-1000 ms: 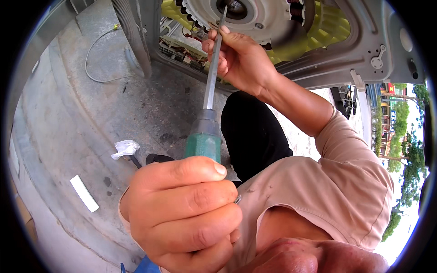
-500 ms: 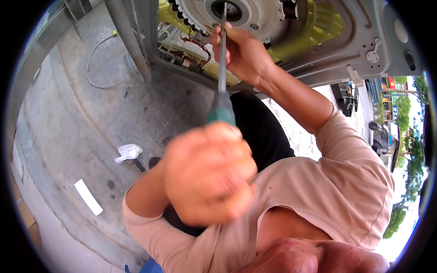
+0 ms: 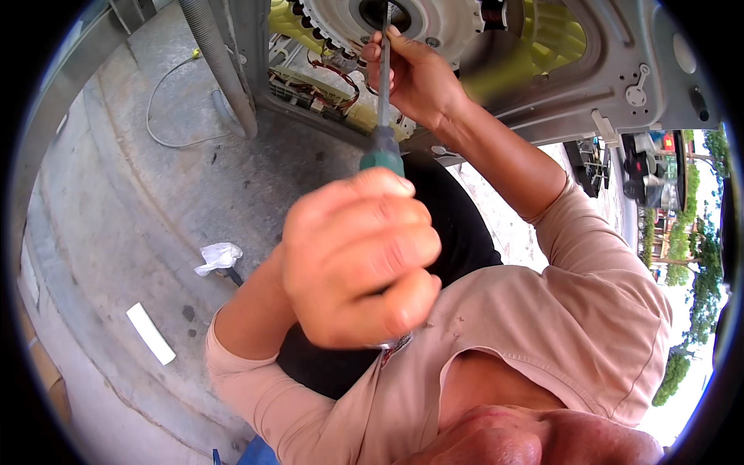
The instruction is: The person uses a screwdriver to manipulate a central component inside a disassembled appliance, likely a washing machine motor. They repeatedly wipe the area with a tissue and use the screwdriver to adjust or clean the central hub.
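Observation:
A screwdriver [image 3: 384, 93] with a long metal shaft and a green and grey handle runs from me up to the machine. My left hand [image 3: 360, 260] is wrapped in a fist around its handle, whose metal end shows below the fingers. Near the far end, my right hand [image 3: 426, 81] pinches the shaft between thumb and fingers. The shaft reaches the dark central hole of a white round motor part [image 3: 457, 19] with teeth and copper windings at its rim; the tip is hard to make out. Red and brown wires [image 3: 337, 81] hang just left of my right hand.
A grey metal housing [image 3: 573, 105] surrounds yellowish plastic behind the motor part. A ribbed grey hose [image 3: 217, 66] and a thin cable [image 3: 151, 116] are at the left. On the concrete floor lie a crumpled white cloth or bag [image 3: 219, 257] and a white strip [image 3: 150, 335].
My left fist has moved up toward the machine with the screwdriver handle. My right hand and the shaft have shifted slightly right. A dark vehicle shows differently in the background.

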`<state>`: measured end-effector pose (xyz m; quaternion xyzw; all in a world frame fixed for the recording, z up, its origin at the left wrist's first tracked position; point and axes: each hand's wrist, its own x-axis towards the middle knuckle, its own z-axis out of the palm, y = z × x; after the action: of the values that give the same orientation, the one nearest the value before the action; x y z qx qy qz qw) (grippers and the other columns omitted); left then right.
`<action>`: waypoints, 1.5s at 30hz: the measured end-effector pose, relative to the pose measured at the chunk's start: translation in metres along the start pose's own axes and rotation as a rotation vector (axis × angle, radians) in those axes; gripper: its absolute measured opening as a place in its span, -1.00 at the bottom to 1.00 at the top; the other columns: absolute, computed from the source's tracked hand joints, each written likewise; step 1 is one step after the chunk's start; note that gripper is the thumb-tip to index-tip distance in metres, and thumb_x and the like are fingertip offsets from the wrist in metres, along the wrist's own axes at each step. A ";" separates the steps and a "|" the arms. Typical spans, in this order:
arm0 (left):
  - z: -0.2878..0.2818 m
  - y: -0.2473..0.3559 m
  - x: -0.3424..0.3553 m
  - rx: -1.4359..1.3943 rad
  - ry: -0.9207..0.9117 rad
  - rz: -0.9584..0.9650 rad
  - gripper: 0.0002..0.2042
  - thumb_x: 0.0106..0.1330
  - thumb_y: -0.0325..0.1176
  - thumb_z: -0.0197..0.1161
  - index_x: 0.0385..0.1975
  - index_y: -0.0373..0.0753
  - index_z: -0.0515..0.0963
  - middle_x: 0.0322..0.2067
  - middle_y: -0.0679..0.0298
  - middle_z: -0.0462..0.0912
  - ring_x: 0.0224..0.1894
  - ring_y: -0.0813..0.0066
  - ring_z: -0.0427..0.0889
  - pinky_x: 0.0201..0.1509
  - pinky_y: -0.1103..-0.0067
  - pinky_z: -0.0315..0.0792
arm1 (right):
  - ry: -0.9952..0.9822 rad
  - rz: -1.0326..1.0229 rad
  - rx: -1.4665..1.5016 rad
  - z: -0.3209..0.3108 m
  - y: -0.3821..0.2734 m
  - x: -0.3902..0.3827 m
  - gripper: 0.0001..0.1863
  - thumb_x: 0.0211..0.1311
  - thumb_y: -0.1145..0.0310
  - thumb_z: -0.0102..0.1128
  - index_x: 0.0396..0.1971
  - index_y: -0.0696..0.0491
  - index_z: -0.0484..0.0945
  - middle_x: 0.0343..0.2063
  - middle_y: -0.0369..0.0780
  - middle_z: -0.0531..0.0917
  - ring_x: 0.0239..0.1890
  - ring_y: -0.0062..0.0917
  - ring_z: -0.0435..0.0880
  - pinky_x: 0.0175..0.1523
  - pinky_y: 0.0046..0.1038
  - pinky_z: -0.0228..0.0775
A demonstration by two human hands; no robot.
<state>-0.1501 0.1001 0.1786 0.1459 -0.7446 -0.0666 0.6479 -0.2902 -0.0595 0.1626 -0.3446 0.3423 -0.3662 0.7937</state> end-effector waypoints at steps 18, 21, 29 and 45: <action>-0.046 0.002 -0.010 -0.083 0.211 -0.193 -0.83 0.27 -0.25 0.08 -0.30 -0.09 0.25 -0.44 0.29 0.41 -0.52 0.44 0.41 -0.15 0.22 0.30 | -0.082 -0.065 -0.024 0.015 0.010 0.025 -0.73 0.40 0.25 -0.15 -0.30 0.16 0.39 -0.40 -0.15 0.50 -0.54 -0.65 0.38 -0.45 -0.66 0.30; -0.045 0.005 -0.014 -0.142 0.182 -0.160 -0.84 0.27 -0.26 0.08 -0.31 -0.09 0.24 -0.44 0.30 0.40 -0.51 0.43 0.40 -0.13 0.23 0.29 | -0.022 0.039 0.047 0.022 0.012 -0.004 -0.71 0.42 0.29 -0.21 -0.37 0.19 0.37 -0.63 -0.20 0.46 -0.57 -0.51 0.43 -0.42 -0.51 0.31; -0.041 -0.002 -0.003 -0.095 0.058 -0.037 -0.79 0.20 -0.28 0.17 -0.36 -0.14 0.25 -0.52 0.33 0.44 -0.61 0.44 0.47 -0.35 0.33 0.35 | -0.088 -0.001 0.086 0.013 0.007 0.003 -0.72 0.42 0.30 -0.22 -0.38 0.19 0.37 -0.49 -0.13 0.50 -0.58 -0.55 0.46 -0.40 -0.53 0.39; -0.108 -0.045 -0.017 -0.449 0.950 -0.451 -0.86 0.19 -0.32 -0.04 -0.44 -0.25 0.38 -0.51 0.23 0.34 -0.32 0.30 0.39 0.11 0.19 0.20 | -0.100 -0.040 0.099 0.032 0.029 0.039 -0.69 0.40 0.25 -0.13 -0.39 0.22 0.40 -0.45 -0.17 0.54 -0.48 -0.63 0.49 -0.35 -0.67 0.43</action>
<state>-0.0356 0.0721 0.1658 0.1739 -0.2896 -0.2871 0.8964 -0.2356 -0.0674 0.1449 -0.3298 0.2766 -0.3808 0.8183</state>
